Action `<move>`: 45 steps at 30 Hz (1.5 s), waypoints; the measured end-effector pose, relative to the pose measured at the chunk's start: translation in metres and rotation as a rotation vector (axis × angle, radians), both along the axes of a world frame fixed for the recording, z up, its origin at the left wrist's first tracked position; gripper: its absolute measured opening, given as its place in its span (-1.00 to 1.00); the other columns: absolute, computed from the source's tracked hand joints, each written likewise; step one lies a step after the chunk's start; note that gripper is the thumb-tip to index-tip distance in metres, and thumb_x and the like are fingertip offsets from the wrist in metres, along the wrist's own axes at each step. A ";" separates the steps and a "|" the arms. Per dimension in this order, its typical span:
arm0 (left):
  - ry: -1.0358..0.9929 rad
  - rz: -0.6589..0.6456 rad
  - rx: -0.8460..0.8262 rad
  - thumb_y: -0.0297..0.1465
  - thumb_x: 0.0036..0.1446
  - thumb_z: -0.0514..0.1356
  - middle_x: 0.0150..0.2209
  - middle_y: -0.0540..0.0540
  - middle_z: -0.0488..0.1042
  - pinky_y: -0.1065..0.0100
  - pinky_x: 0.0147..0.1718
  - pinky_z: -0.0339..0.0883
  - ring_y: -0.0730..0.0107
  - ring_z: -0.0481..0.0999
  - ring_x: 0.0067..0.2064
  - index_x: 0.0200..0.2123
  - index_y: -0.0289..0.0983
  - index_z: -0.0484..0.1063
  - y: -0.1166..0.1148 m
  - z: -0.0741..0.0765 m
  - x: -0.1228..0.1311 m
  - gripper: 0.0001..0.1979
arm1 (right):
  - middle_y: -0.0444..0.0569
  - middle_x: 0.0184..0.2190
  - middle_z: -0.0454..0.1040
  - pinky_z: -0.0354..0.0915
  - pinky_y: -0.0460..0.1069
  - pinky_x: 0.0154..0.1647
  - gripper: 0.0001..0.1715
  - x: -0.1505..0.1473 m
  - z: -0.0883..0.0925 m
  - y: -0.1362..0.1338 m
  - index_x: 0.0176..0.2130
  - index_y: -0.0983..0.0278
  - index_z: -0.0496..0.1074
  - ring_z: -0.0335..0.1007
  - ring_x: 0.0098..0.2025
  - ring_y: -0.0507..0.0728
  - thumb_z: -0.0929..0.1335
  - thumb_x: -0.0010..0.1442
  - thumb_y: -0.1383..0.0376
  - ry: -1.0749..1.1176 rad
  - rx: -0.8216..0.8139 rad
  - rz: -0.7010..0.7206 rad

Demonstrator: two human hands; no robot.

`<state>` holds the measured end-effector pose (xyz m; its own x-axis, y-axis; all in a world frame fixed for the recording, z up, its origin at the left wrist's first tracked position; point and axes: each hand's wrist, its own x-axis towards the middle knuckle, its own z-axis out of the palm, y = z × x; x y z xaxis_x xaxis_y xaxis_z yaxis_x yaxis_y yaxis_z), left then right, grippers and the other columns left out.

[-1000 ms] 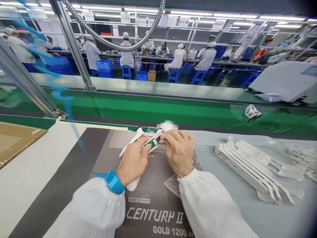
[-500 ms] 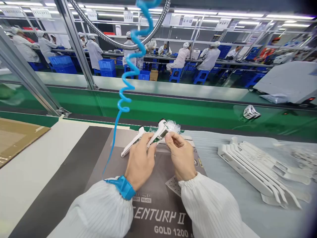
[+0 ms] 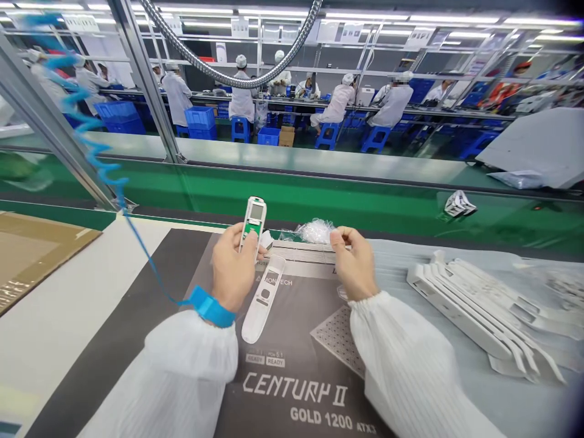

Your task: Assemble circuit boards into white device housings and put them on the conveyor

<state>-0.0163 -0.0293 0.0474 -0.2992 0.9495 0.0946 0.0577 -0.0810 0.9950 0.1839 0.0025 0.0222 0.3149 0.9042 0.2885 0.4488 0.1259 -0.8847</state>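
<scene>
In my left hand [image 3: 235,264] is a white handheld device housing [image 3: 253,222], tilted upright, with a small grey screen and a bare green circuit board facing me. My thumb presses on its lower front. Thumb and forefinger of my right hand [image 3: 356,258] are pinched together, apart from the device; what they hold, if anything, is too small to make out. A heap of crumpled clear film [image 3: 316,231] lies beside those fingertips. Below the device a long white cover [image 3: 264,301] with button openings rests on the dark printed box [image 3: 296,340]. A small white part [image 3: 267,241] shows behind my left hand.
Several white curved plastic shells [image 3: 483,316] are stacked at the right, with clear bags behind. Cardboard [image 3: 41,255] lies at the left. A blue coiled cord [image 3: 107,170] runs to my left wristband. Beyond the green conveyor edge [image 3: 292,188], people sit at benches.
My left hand has moved left and raised the device, turning its screen towards me. My right hand has drawn away rightward from it. The white cover has come into view; the coiled cord has swung left.
</scene>
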 end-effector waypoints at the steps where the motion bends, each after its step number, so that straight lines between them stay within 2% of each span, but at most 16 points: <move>1: -0.079 0.020 0.010 -0.25 0.17 0.21 -0.38 -0.09 0.54 0.35 -0.40 0.41 0.37 0.53 -0.41 -0.05 -0.33 0.38 0.004 0.000 -0.006 -0.66 | -0.05 -0.39 0.39 0.11 0.07 -0.17 -0.74 0.009 -0.004 0.010 -0.40 0.24 0.33 0.23 -0.28 0.15 0.29 0.19 0.10 -0.184 -0.064 -0.050; 4: -0.183 0.079 0.055 -0.28 0.14 0.24 -0.30 -0.12 0.55 0.38 -0.42 0.40 0.45 0.50 -0.43 -0.10 -0.36 0.43 0.014 -0.002 -0.019 -0.68 | 0.01 -0.31 0.46 0.08 0.12 -0.11 -0.84 0.030 -0.013 0.025 -0.35 0.25 0.36 0.28 -0.18 0.23 0.31 0.15 0.19 -0.618 -0.179 -0.116; 6: -0.218 0.091 0.081 -0.30 0.13 0.24 -0.21 -0.13 0.55 0.40 -0.43 0.40 0.48 0.50 -0.42 -0.12 -0.35 0.44 0.017 -0.003 -0.021 -0.71 | 0.01 -0.25 0.48 0.08 0.12 -0.11 -0.80 0.033 -0.010 0.019 -0.21 0.24 0.37 0.30 -0.12 0.24 0.32 0.15 0.21 -0.709 -0.129 -0.117; 8: -0.240 0.083 0.089 -0.30 0.13 0.26 -0.25 -0.11 0.54 0.40 -0.42 0.40 0.50 0.48 -0.43 -0.12 -0.34 0.43 0.017 -0.003 -0.020 -0.71 | -0.01 -0.26 0.48 0.12 0.08 -0.16 -0.76 0.028 -0.002 0.006 -0.16 0.24 0.38 0.33 -0.16 0.21 0.31 0.19 0.17 -0.661 -0.094 -0.027; 11: -0.259 0.031 0.086 -0.29 0.09 0.30 -0.41 0.00 0.47 0.42 -0.44 0.38 0.51 0.43 -0.46 -0.11 -0.32 0.40 0.014 -0.001 -0.017 -0.67 | -0.03 -0.29 0.47 0.17 0.02 -0.25 -0.67 0.005 0.010 -0.012 -0.15 0.25 0.42 0.33 -0.30 0.13 0.29 0.24 0.07 -0.497 -0.180 0.254; 14: -0.307 -0.068 0.093 -0.27 0.07 0.33 -0.35 -0.01 0.49 0.42 -0.45 0.35 0.53 0.41 -0.46 -0.11 -0.29 0.36 0.010 0.001 -0.013 -0.63 | -0.01 -0.25 0.47 0.19 0.01 -0.25 -0.58 -0.027 0.011 -0.019 -0.07 0.28 0.44 0.33 -0.30 0.11 0.32 0.22 0.04 -0.450 -0.271 0.461; 17: -0.372 -0.180 0.085 -0.27 0.07 0.33 -0.23 -0.07 0.52 0.41 -0.45 0.35 0.53 0.42 -0.44 -0.11 -0.27 0.33 0.008 0.002 -0.012 -0.63 | -0.02 -0.29 0.45 0.15 0.00 -0.25 -0.72 -0.050 0.005 -0.019 -0.24 0.27 0.47 0.32 -0.27 0.12 0.32 0.23 0.12 -0.518 -0.270 0.499; 20: -0.381 -0.202 0.069 -0.25 0.08 0.30 -0.20 -0.07 0.52 0.39 -0.46 0.33 0.52 0.41 -0.45 -0.13 -0.26 0.31 0.007 0.005 -0.014 -0.65 | -0.06 -0.37 0.45 0.11 -0.01 -0.30 -0.74 -0.048 0.004 -0.024 -0.38 0.26 0.42 0.30 -0.33 0.10 0.29 0.26 0.16 -0.590 -0.286 0.455; 22: -0.256 -0.105 0.063 -0.22 0.11 0.27 -0.19 -0.07 0.52 0.37 -0.44 0.33 0.48 0.42 -0.44 -0.14 -0.24 0.32 0.007 0.006 -0.017 -0.67 | -0.07 -0.41 0.46 0.09 -0.02 -0.35 -0.75 -0.037 0.009 -0.030 -0.37 0.25 0.41 0.31 -0.36 0.09 0.30 0.25 0.15 -0.618 -0.340 0.462; 26: 0.376 0.110 -0.032 -0.19 0.08 0.27 -0.24 -0.05 0.55 0.29 -0.29 0.30 0.25 0.52 -0.27 -0.10 -0.18 0.36 0.005 0.006 -0.024 -0.66 | -0.09 -0.32 0.52 0.15 -0.02 -0.34 -0.73 -0.008 0.021 -0.039 -0.16 0.23 0.42 0.36 -0.35 0.09 0.32 0.23 0.12 -0.566 -0.430 0.495; 29: 0.709 0.011 -0.218 -0.18 0.05 0.26 -0.21 -0.10 0.58 0.23 -0.26 0.28 0.06 0.55 -0.17 -0.04 -0.15 0.37 0.004 0.003 -0.027 -0.61 | -0.07 -0.29 0.53 0.20 -0.01 -0.29 -0.69 0.006 0.028 -0.042 -0.10 0.25 0.41 0.37 -0.36 0.09 0.31 0.24 0.12 -0.550 -0.429 0.448; 34: 0.896 -0.074 -0.328 -0.06 0.09 0.17 -0.14 -0.23 0.58 0.17 -0.27 0.29 -0.15 0.54 -0.09 0.00 -0.16 0.40 0.008 0.001 -0.031 -0.53 | -0.09 -0.29 0.56 0.22 0.00 -0.25 -0.79 0.032 0.049 -0.058 -0.20 0.24 0.46 0.39 -0.35 0.08 0.31 0.24 0.18 -0.601 -0.395 0.405; 36: 0.914 -0.020 -0.336 -0.03 0.12 0.11 -0.13 -0.28 0.56 0.12 -0.31 0.28 -0.24 0.53 -0.10 0.05 -0.16 0.37 0.007 0.004 -0.032 -0.50 | -0.10 -0.28 0.56 0.22 0.00 -0.24 -0.79 0.054 0.056 -0.068 -0.23 0.21 0.48 0.41 -0.32 0.08 0.28 0.27 0.19 -0.677 -0.391 0.308; 41: 0.820 0.115 -0.277 -0.03 0.21 -0.04 -0.10 -0.34 0.52 0.03 -0.29 0.26 -0.34 0.48 -0.07 0.12 -0.19 0.29 0.000 0.014 -0.028 -0.47 | -0.02 -0.20 0.55 0.14 0.04 -0.28 -0.78 0.125 0.055 -0.095 -0.25 0.24 0.50 0.44 -0.19 0.20 0.27 0.28 0.24 -1.059 -0.517 -0.211; 43: 0.748 0.112 -0.208 -0.07 0.20 -0.02 -0.10 -0.28 0.53 0.05 -0.24 0.27 -0.25 0.49 -0.08 0.08 -0.18 0.32 -0.002 0.016 -0.025 -0.52 | 0.02 -0.21 0.55 0.12 0.05 -0.29 -0.76 0.141 0.048 -0.103 -0.24 0.26 0.51 0.45 -0.17 0.23 0.26 0.29 0.26 -1.143 -0.611 -0.270; 45: 0.695 0.097 -0.149 -0.10 0.19 0.01 -0.10 -0.22 0.53 0.10 -0.22 0.28 -0.14 0.49 -0.10 0.02 -0.16 0.36 -0.003 0.015 -0.022 -0.58 | 0.04 -0.22 0.54 0.12 0.04 -0.31 -0.69 0.147 0.040 -0.110 -0.23 0.26 0.51 0.45 -0.18 0.23 0.22 0.33 0.23 -1.138 -0.631 -0.239</move>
